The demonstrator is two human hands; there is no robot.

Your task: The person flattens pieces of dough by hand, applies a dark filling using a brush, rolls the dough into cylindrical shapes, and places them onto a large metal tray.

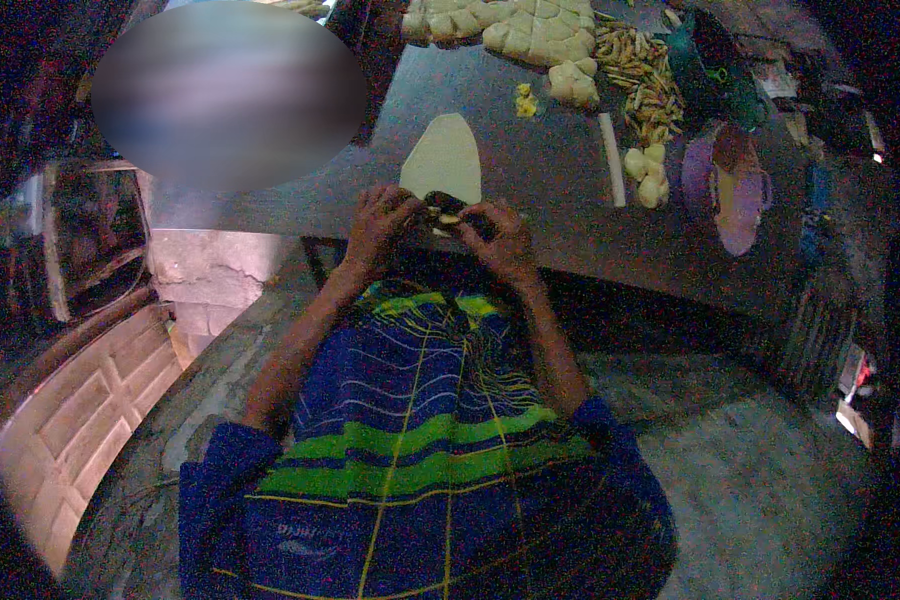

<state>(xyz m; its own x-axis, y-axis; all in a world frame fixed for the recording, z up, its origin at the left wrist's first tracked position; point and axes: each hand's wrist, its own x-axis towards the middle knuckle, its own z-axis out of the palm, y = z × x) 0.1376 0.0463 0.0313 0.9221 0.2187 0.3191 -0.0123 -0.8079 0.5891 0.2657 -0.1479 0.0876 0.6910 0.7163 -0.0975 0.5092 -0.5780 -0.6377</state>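
Note:
A pale, flat tongue-shaped dough sheet (443, 150) lies on the table, its narrow end pointing away from me. My left hand (378, 228) is closed at the left of its near end, fingers curled over the dough's edge. Across from it, my right hand (503, 243) is closed at the near right corner, fingertips pinched together. Between the two hands are a dark piece (444, 201) and small yellowish bits (448, 218). What the right fingertips hold is too small and dim to make out.
Thick portioned dough (540, 35) lies at the far side. To its right are a heap of yellowish-brown strips (650, 85), smaller dough lumps (648, 178), a pale stick (612, 160), a green container (705, 60) and a purple basin (705, 180). A blurred shape (230, 95) fills the far left.

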